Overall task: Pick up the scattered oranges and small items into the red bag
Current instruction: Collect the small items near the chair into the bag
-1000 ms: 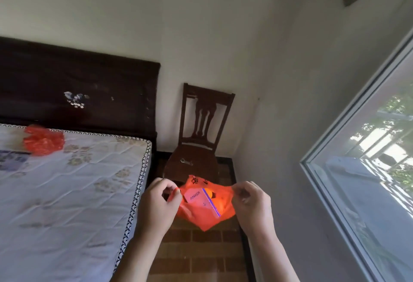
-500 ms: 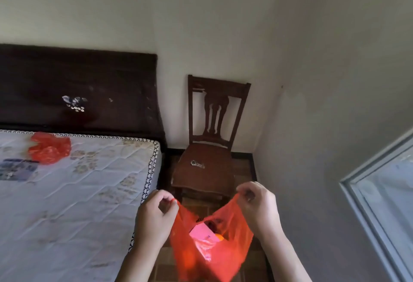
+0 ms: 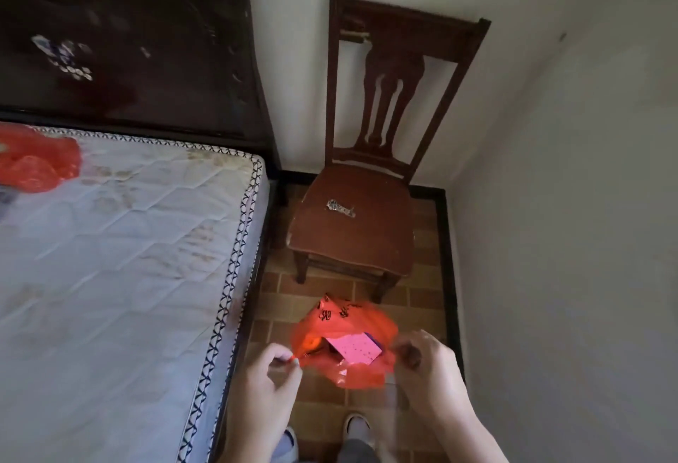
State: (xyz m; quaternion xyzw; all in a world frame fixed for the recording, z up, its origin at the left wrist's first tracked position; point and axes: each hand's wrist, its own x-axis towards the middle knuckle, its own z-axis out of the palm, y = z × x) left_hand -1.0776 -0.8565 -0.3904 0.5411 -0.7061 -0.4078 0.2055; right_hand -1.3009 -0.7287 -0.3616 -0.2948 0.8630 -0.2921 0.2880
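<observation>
I hold the red bag (image 3: 341, 319) open above the tiled floor, low in the head view. My left hand (image 3: 264, 385) pinches its left handle and my right hand (image 3: 429, 363) pinches its right one. Inside the bag lie a pink card-like box (image 3: 355, 348) and an orange (image 3: 312, 343), partly hidden by the plastic. A metal wristwatch (image 3: 341, 208) lies on the seat of the wooden chair (image 3: 352, 235) just beyond the bag.
The bare mattress (image 3: 121, 260) fills the left side, with a second crumpled red bag (image 3: 35, 165) at its far left edge. A dark headboard (image 3: 124, 44) stands behind it. White walls close in behind the chair and on the right. My shoes (image 3: 357, 426) show below.
The view has tilted down and come nearer the chair. The window has left the frame. The bag hangs lower between my hands, with its mouth facing up.
</observation>
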